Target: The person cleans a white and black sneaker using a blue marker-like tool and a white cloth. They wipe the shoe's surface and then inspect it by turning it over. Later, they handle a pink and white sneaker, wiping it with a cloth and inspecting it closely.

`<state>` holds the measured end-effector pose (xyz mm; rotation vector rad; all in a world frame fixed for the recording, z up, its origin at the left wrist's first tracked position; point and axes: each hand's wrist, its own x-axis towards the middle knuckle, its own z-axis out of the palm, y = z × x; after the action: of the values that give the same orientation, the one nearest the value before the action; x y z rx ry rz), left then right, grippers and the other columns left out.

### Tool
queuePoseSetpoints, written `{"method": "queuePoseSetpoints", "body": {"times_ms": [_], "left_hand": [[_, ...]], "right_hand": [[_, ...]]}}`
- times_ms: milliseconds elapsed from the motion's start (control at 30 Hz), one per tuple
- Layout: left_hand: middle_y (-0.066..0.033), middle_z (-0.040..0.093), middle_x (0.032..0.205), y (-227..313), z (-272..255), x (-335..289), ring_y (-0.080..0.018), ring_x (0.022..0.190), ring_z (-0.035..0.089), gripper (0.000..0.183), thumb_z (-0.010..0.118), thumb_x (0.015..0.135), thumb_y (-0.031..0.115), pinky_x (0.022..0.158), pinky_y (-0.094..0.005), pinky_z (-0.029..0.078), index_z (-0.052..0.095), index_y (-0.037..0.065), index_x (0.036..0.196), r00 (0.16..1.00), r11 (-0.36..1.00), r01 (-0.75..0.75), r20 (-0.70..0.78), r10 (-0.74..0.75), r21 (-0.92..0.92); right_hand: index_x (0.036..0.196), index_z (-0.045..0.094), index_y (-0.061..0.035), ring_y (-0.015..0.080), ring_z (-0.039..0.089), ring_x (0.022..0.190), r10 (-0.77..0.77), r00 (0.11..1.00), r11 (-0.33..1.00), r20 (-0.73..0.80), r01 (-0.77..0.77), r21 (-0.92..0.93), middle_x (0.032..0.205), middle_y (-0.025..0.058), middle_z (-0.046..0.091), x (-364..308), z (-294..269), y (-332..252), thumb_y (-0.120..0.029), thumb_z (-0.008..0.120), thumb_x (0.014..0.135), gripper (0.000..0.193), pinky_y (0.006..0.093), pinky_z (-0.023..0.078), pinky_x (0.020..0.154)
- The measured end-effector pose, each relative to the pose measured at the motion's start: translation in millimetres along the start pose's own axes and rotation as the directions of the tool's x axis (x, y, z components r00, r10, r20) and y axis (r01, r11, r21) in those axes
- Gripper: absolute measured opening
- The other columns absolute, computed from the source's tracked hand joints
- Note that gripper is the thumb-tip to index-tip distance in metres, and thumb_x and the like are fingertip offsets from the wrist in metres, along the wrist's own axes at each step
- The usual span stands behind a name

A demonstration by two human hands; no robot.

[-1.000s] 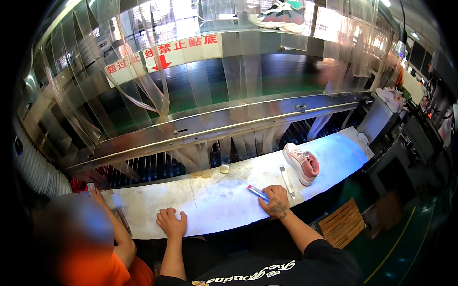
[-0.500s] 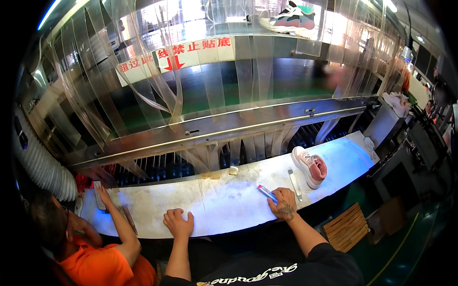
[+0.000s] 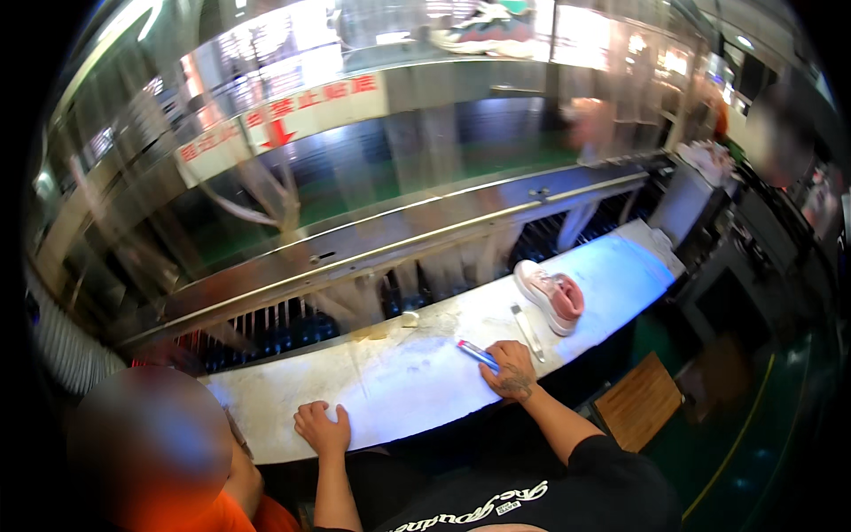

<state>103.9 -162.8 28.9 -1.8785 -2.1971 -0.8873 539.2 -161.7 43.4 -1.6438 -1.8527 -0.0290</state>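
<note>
My right hand [image 3: 510, 372] rests on the pale worktable [image 3: 403, 390], its fingers closed round a slim blue pen-like tool [image 3: 479, 355] with a red end that points up and left. My left hand [image 3: 322, 429] lies on the table's near edge, fingers down on the surface and thumb apart, holding nothing. Just beyond my right hand lies a flat whitish strip [image 3: 528, 333]. Past that stands a pink and white sneaker [image 3: 550, 297], upright on its sole. Neither hand touches the sneaker or the strip.
A co-worker in orange [image 3: 213, 514] sits close on my left. Behind the table runs a metal rail [image 3: 372, 248] with hanging clear plastic strips [image 3: 425, 160]. A small whitish block [image 3: 409, 319] sits at the table's far edge. A wooden stool top [image 3: 640, 401] is at the lower right.
My view has swung, so the scene appears shifted left. The co-worker's head has come further into view and hides their hand. My hands stay about where they were on the table.
</note>
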Motion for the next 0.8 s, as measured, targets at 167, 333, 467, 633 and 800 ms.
{"method": "queuePoseSetpoints", "body": {"times_ms": [167, 333, 467, 633, 800], "left_hand": [[-0.0130, 0.060, 0.113, -0.1, -2.9, 0.0, -0.0383, 0.115, 0.054, 0.028, 0.081, 0.081, 0.025, 0.101, -0.0529, 0.042, 0.065, 0.008, 0.098, 1.000, 1.000, 0.000, -0.004, 0.000, 0.017], [-0.0122, 0.059, 0.113, 0.2, -2.3, -2.3, -0.0373, 0.115, 0.054, 0.029, 0.080, 0.082, 0.025, 0.100, -0.0525, 0.042, 0.063, 0.008, 0.098, 1.000, 0.998, 0.007, 0.019, -0.008, 0.058], [-0.0121, 0.059, 0.113, 0.2, -3.2, -1.8, -0.0370, 0.115, 0.054, 0.029, 0.079, 0.083, 0.026, 0.101, -0.0525, 0.042, 0.062, 0.008, 0.098, 1.000, 0.998, 0.011, 0.026, -0.012, 0.068], [-0.0121, 0.059, 0.112, -1.8, -1.6, -0.6, -0.0371, 0.115, 0.054, 0.029, 0.079, 0.084, 0.027, 0.101, -0.0522, 0.042, 0.062, 0.008, 0.099, 1.000, 0.998, -0.003, 0.019, 0.002, 0.068], [-0.0121, 0.059, 0.113, -0.3, -1.4, -0.6, -0.0373, 0.115, 0.054, 0.029, 0.078, 0.085, 0.027, 0.100, -0.0525, 0.042, 0.062, 0.008, 0.099, 1.000, 0.995, 0.011, 0.022, -0.013, 0.101]], "right_hand": [[0.110, 0.073, -0.0074, 0.0324, 0.063, 0.112, -0.029, 1.000, 1.000, -0.007, 0.029, 0.011, 0.116, 0.0124, 0.069, 1.1, 1.6, 1.5, -0.033, 0.076, 0.089, 0.033, 0.0455, 0.047, 0.100], [0.112, 0.072, -0.0075, 0.0311, 0.062, 0.113, 0.006, 1.000, 1.000, 0.019, -0.006, 0.014, 0.116, 0.0115, 0.068, 0.6, -4.7, -0.6, -0.034, 0.075, 0.090, 0.034, 0.0447, 0.045, 0.103], [0.112, 0.072, -0.0074, 0.0310, 0.061, 0.114, 0.008, 1.000, 1.000, 0.020, -0.008, 0.027, 0.116, 0.0111, 0.067, -3.1, -1.8, 1.2, -0.033, 0.075, 0.090, 0.034, 0.0445, 0.045, 0.103], [0.111, 0.072, -0.0076, 0.0309, 0.061, 0.113, 0.012, 1.000, 1.000, 0.019, -0.012, 0.027, 0.116, 0.0107, 0.067, -2.6, -2.4, -0.2, -0.033, 0.075, 0.089, 0.034, 0.0447, 0.045, 0.103], [0.111, 0.071, -0.0080, 0.0301, 0.061, 0.114, 0.020, 0.999, 0.999, 0.033, -0.022, 0.042, 0.116, 0.0103, 0.066, -2.1, -0.9, 1.3, -0.032, 0.075, 0.089, 0.033, 0.0447, 0.045, 0.104]]}}
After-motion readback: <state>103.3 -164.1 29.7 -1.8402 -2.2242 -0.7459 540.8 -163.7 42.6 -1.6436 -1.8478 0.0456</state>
